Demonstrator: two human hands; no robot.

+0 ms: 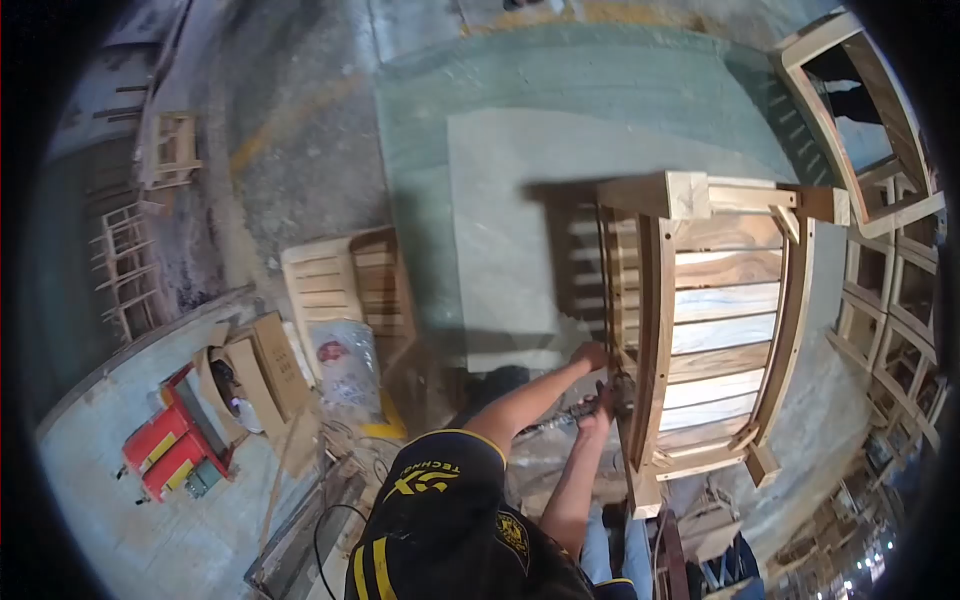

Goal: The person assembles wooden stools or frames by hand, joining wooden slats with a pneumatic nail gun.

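A wooden slatted bench frame (727, 300) with thick legs and curved rails stands to the right of my hands. My left hand (592, 355) is at its near side rail, with the fingers bent; what they hold is too small to tell. Just below it, my right hand (600, 405) is closed round a dark tool (585, 408) whose front end points at the bench's side. The tool's shape is partly hidden by the fingers and the rail.
At the left are a red machine (165, 445), an open cardboard box (255, 375) and a plastic-wrapped bundle (345, 365) by a slatted wooden piece (320, 285). More wooden frames (880, 300) stand at the right. A cable (322, 530) runs at lower left.
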